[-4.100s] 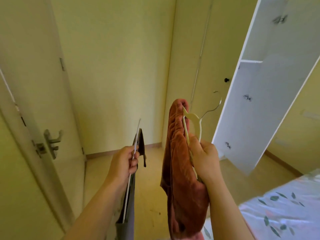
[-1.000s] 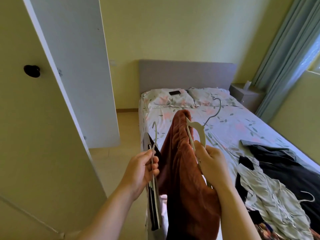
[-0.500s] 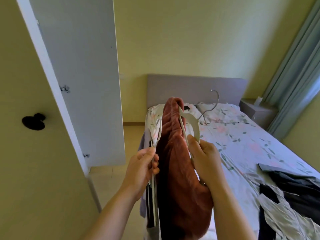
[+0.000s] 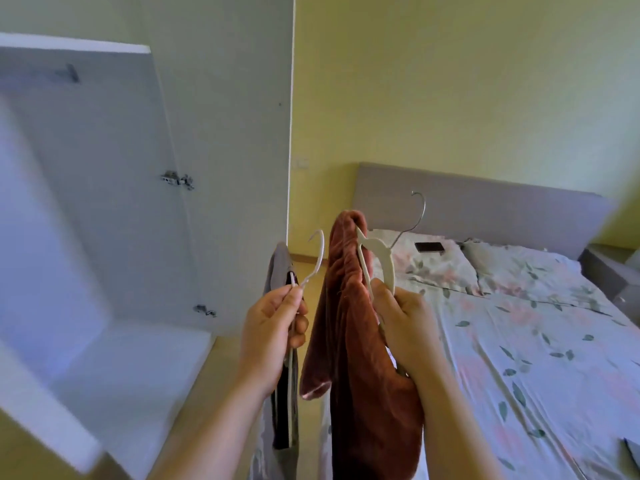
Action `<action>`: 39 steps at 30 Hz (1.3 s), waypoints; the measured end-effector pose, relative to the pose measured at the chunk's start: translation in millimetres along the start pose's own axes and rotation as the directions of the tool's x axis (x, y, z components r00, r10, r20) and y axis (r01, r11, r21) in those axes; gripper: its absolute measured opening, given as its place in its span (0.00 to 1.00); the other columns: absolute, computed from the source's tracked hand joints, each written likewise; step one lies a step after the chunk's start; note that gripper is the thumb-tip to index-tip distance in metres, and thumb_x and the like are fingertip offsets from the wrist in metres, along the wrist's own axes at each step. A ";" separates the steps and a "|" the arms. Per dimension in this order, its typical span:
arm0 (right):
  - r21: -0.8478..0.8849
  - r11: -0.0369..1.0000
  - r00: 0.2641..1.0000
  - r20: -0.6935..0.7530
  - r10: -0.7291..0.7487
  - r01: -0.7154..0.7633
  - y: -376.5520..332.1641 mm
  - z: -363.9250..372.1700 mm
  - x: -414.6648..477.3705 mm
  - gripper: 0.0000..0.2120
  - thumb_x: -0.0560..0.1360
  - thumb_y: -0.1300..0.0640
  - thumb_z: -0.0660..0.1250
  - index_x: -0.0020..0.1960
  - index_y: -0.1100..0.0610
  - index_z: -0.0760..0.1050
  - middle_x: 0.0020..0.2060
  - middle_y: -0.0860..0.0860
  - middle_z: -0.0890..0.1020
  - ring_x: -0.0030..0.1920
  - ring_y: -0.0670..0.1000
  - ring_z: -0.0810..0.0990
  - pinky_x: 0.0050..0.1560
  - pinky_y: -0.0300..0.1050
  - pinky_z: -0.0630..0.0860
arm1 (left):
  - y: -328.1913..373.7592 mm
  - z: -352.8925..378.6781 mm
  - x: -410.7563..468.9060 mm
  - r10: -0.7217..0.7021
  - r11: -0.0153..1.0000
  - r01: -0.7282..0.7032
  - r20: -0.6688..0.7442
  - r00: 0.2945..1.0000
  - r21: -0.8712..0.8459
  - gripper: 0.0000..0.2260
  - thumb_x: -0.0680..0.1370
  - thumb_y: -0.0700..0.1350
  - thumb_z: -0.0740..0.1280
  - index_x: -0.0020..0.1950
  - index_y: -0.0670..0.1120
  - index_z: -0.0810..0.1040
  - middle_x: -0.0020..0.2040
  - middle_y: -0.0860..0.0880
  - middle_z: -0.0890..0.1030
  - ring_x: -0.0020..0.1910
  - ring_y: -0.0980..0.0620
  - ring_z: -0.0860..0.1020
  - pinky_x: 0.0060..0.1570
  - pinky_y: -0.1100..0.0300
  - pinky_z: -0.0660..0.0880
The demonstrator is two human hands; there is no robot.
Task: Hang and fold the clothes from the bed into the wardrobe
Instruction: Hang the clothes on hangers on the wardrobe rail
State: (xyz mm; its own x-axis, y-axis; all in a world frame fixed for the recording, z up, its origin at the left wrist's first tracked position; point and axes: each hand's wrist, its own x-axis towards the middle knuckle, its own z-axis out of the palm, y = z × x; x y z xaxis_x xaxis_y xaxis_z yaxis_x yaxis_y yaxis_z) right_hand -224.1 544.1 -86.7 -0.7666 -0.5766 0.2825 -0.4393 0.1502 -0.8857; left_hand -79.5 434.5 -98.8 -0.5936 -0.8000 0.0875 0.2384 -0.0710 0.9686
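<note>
Hanging over a cream moulded hanger (image 4: 381,259) with a wire hook, the plush rust-red garment (image 4: 353,341) is held up by the bed's (image 4: 519,341) edge nearest the wardrobe (image 4: 225,150); the right hand (image 4: 405,327) curls round that hanger; the left hand (image 4: 273,327) pinches a thin white hanger (image 4: 317,258) bearing a smooth grey garment (image 4: 277,271); neither, I'd judge, is hung inside yet.

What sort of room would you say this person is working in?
A bedroom, most likely. A bed with a floral sheet, pillows and a grey headboard fills the right of the view, an open white wardrobe stands on the left, and a bedside table sits beside the headboard.
</note>
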 end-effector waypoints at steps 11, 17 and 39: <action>0.039 0.997 0.986 0.151 -0.077 0.071 -8.6 72.1 69.2 0.26 0.78 0.45 0.61 0.29 0.58 0.58 0.22 0.49 0.62 0.24 0.48 0.61 0.24 0.41 0.57 | -15.5 -42.9 48.9 0.022 0.998 -0.044 -0.386 0.922 -0.050 0.15 0.80 0.48 0.64 0.39 0.39 0.74 0.27 0.49 0.69 0.24 0.56 0.66 0.22 0.66 0.61; 0.062 0.988 0.950 0.272 -0.151 0.140 -6.7 111.3 131.5 0.25 0.79 0.49 0.62 0.31 0.62 0.58 0.24 0.51 0.62 0.26 0.48 0.60 0.28 0.45 0.57 | -18.5 -54.8 90.3 0.029 0.997 -0.064 -0.560 0.828 -0.043 0.15 0.81 0.47 0.63 0.43 0.36 0.75 0.30 0.46 0.67 0.23 0.57 0.66 0.21 0.67 0.60; 0.263 0.961 0.694 0.676 -0.247 0.086 -35.1 250.7 194.5 0.23 0.79 0.46 0.62 0.30 0.55 0.62 0.24 0.50 0.65 0.26 0.49 0.63 0.28 0.43 0.63 | -4.4 -127.1 137.1 0.159 0.985 -0.143 -0.847 0.506 0.100 0.16 0.80 0.47 0.65 0.42 0.34 0.73 0.30 0.46 0.70 0.24 0.57 0.67 0.22 0.68 0.65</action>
State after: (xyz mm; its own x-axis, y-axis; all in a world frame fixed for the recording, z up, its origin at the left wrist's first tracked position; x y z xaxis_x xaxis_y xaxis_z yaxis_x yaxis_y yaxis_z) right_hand -240.3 225.3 -93.1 -0.1071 -0.9803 0.1658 -0.3655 -0.1163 -0.9235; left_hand -64.2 249.4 -120.7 0.3888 -0.9213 0.0011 0.2429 0.1037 0.9645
